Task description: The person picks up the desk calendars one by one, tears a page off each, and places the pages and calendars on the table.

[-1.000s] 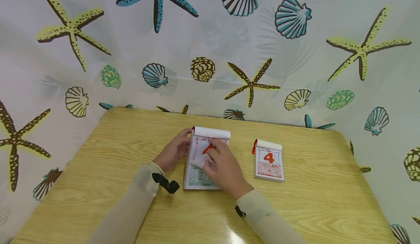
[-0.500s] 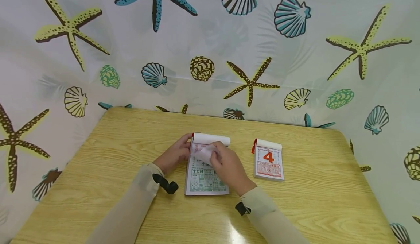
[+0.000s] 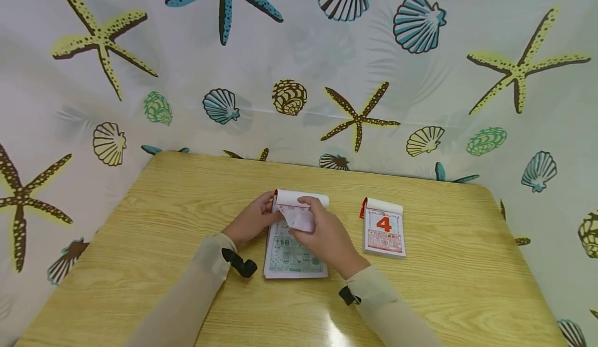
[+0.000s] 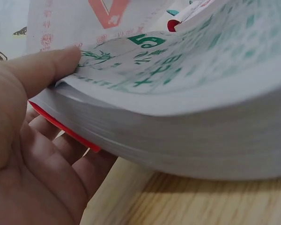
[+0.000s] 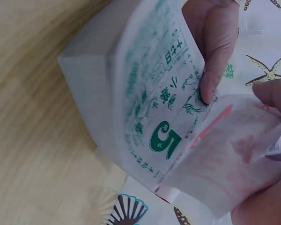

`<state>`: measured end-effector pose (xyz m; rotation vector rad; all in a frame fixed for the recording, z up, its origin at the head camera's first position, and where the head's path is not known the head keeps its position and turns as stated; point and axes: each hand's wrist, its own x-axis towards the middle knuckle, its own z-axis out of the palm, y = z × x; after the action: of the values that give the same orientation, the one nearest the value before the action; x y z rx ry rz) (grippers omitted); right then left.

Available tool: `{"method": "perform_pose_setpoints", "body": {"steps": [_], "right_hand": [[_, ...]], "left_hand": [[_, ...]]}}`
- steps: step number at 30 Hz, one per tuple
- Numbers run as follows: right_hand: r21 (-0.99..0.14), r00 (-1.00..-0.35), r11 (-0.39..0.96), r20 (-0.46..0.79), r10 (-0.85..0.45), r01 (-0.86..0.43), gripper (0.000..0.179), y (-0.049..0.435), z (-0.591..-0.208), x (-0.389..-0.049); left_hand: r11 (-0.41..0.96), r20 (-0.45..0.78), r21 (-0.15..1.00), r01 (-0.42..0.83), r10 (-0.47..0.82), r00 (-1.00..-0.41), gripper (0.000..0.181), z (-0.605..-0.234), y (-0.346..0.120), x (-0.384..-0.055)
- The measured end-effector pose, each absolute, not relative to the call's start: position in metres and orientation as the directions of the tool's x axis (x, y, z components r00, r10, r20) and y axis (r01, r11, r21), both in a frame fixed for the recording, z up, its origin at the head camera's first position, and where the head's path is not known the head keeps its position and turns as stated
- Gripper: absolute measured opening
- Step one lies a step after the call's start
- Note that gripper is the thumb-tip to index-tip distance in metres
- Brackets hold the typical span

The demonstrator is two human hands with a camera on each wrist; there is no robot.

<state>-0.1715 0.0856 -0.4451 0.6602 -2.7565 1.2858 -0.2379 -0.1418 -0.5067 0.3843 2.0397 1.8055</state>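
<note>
Tear-off calendar (image 3: 295, 262) is pointing lengthwise, top away from me; my left hand (image 3: 249, 222) is gripping it, my right hand (image 3: 329, 241) pinching a lifted page (image 3: 298, 219).

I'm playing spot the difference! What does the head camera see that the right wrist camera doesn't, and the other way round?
Only the head view: the small calendar with a red 4.

Only the right wrist view: a readable green 5 on the big calendar.

Both: the big calendar, the left hand holding it, the right hand pinching its lifted sheet, the table and the shell-and-starfish cloth.
</note>
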Motion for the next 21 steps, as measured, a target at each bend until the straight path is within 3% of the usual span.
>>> {"method": "perform_pose_setpoints", "body": {"steps": [3, 7, 12, 18, 21], "right_hand": [[-0.646, -0.898, 0.628, 0.254, -0.358, -0.433, 0.031, 0.088, -0.438, -0.172], [-0.627, -0.888, 0.629, 0.317, -0.332, -0.459, 0.007, 0.093, -0.429, -0.174], [-0.66, -0.888, 0.594, 0.346, -0.304, -0.461, 0.007, 0.095, -0.423, -0.177], [-0.654, -0.877, 0.586, 0.378, -0.295, -0.479, 0.006, 0.094, -0.421, -0.177], [-0.656, -0.872, 0.577, 0.405, -0.274, -0.486, 0.006, 0.094, -0.421, -0.177]], "left_hand": [[0.147, -0.126, 0.987, -0.067, 0.44, -0.889, 0.06, -0.505, -0.141, -0.237], [0.169, -0.155, 0.982, -0.087, 0.445, -0.882, 0.068, -0.501, -0.14, -0.236], [0.252, -0.16, 0.966, -0.047, 0.45, -0.879, 0.066, -0.493, -0.136, -0.235], [0.325, -0.025, 0.935, 0.142, 0.459, -0.888, 0.068, -0.486, -0.134, -0.235], [0.321, -0.013, 0.932, 0.168, 0.493, -0.87, 0.062, -0.487, -0.135, -0.235]]}}
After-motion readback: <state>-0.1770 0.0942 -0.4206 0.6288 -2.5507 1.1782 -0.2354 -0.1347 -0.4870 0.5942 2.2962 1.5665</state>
